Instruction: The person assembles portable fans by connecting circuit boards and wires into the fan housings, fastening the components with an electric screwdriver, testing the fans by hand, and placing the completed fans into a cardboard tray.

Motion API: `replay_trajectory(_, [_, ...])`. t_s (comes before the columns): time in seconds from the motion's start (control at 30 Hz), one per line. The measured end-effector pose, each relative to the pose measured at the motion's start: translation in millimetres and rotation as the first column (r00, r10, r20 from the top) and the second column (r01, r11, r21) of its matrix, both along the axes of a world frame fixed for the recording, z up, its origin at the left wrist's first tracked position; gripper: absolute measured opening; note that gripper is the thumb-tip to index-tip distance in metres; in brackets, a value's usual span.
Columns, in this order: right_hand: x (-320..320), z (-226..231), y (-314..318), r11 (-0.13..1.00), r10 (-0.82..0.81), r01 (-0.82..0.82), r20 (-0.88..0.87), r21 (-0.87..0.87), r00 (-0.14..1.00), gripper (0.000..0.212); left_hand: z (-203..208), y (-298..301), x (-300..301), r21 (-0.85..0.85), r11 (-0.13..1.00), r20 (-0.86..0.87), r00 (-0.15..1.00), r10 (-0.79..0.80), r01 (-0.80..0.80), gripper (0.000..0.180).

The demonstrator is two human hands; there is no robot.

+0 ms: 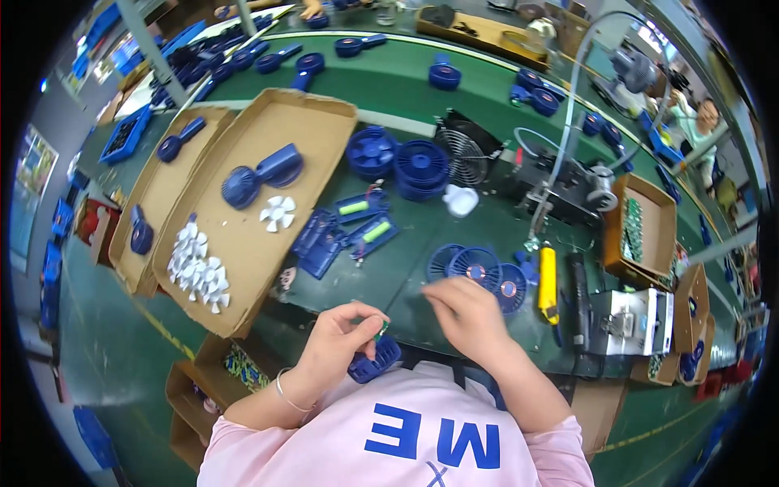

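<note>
My left hand (347,339) pinches a small green circuit board (382,329) between thumb and fingertips at the table's near edge. Just under it is a blue plastic housing (376,363), partly covered by those fingers. My right hand (471,316) is closed, its fingertips bent together; whatever it may hold is hidden. Behind this hand lie several round blue fan grilles (475,266). Two opened blue handle shells with green battery cells (376,232) rest farther off, left of the middle.
A cardboard tray (324,122) at left bears white fan blades (197,268) and a blue handheld fan (280,165). At right are a yellow-handled tool (548,284), a black machine (544,191) and a box of circuit boards (661,213). Blue fans line the green conveyor (398,65); a person (702,130) is beyond.
</note>
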State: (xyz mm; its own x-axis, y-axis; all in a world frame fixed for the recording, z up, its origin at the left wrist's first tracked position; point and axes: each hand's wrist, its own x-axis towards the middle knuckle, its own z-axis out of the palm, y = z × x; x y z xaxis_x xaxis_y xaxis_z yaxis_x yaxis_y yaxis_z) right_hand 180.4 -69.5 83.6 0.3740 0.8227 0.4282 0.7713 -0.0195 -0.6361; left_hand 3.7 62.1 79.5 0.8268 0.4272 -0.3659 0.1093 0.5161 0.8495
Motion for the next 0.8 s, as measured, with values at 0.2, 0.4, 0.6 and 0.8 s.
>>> replay_trajectory(0.2, [-6, -22, 103, 0.997, 0.058, -0.044, 0.218, -0.068, 0.974, 0.022, -10, 12, -34, -0.116, 0.972, -0.010, 0.979, 0.203, -0.202, 0.017])
replay_trajectory(0.4, [-2, -28, 125, 0.995, 0.098, -0.095, 0.140, -0.033, 0.985, 0.004, -9, 27, -42, -0.176, 0.951, 0.015, 0.965, 0.261, -0.254, 0.019])
replay_trajectory(0.6, [3, -30, 119, 0.990, 0.136, -0.138, -0.040, -0.033, 0.990, 0.022, -7, 41, -31, -0.281, 0.943, 0.087, 0.974, 0.209, -0.177, 0.018])
replay_trajectory(0.8, [3, -31, 121, 0.969, 0.209, -0.187, 0.133, -0.160, 0.969, 0.015, -4, 39, -26, -0.289, 0.950, 0.116, 0.980, 0.159, -0.120, 0.018])
